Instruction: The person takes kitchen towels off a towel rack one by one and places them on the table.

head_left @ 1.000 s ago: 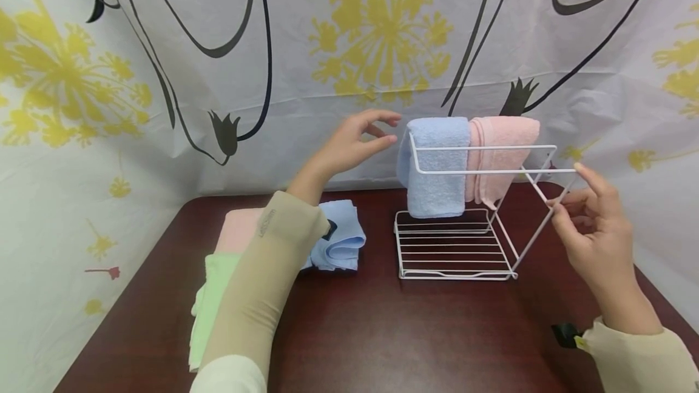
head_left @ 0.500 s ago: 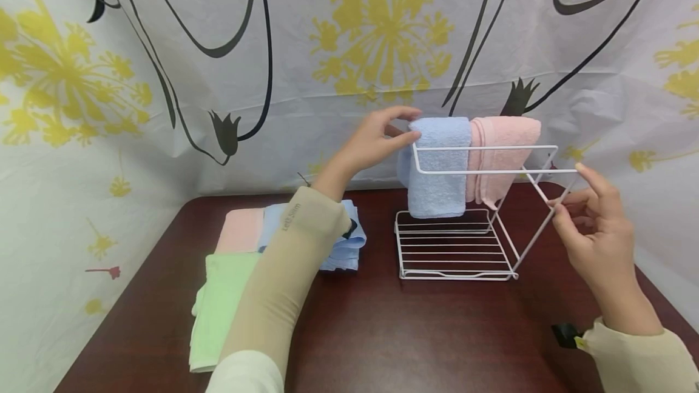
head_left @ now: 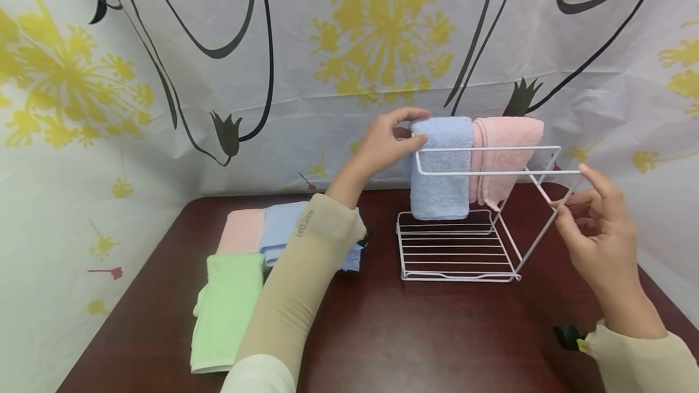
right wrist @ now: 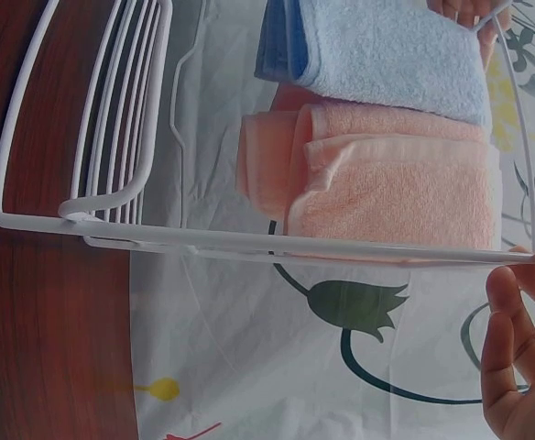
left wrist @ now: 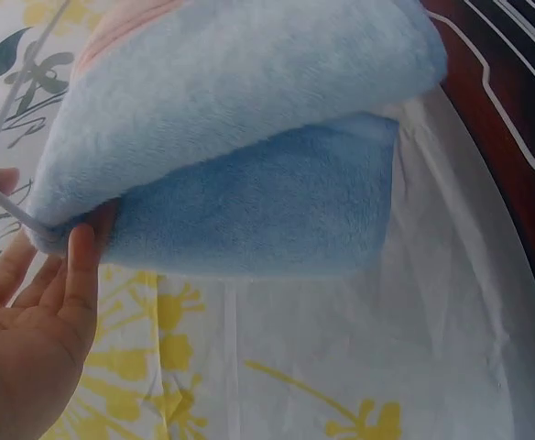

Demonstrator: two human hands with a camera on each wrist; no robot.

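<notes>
A white wire rack (head_left: 459, 279) stands on the table, with a light blue towel (head_left: 441, 193) and a pink towel (head_left: 508, 138) hanging side by side over its upper part. At the blue towel's left end, my left hand (head_left: 382, 141) pinches the edge near the rail corner. Its fingertips tuck in by the fold in the left wrist view, where the towel's two layers hang apart. On the right, my right hand (head_left: 601, 226) holds the rack's front corner between thumb and fingers, as the right wrist view also shows.
Left on the dark red table (head_left: 426, 344) lie a folded green towel (head_left: 229, 314), a pink towel (head_left: 243, 226) and blue towels (head_left: 281, 223). My left forearm partly covers the blue ones. Behind the table hangs a white patterned sheet (head_left: 306, 77).
My left hand has moved right from beside the rack and reached the blue towel's left end. My right hand keeps its hold on the rack's corner.
</notes>
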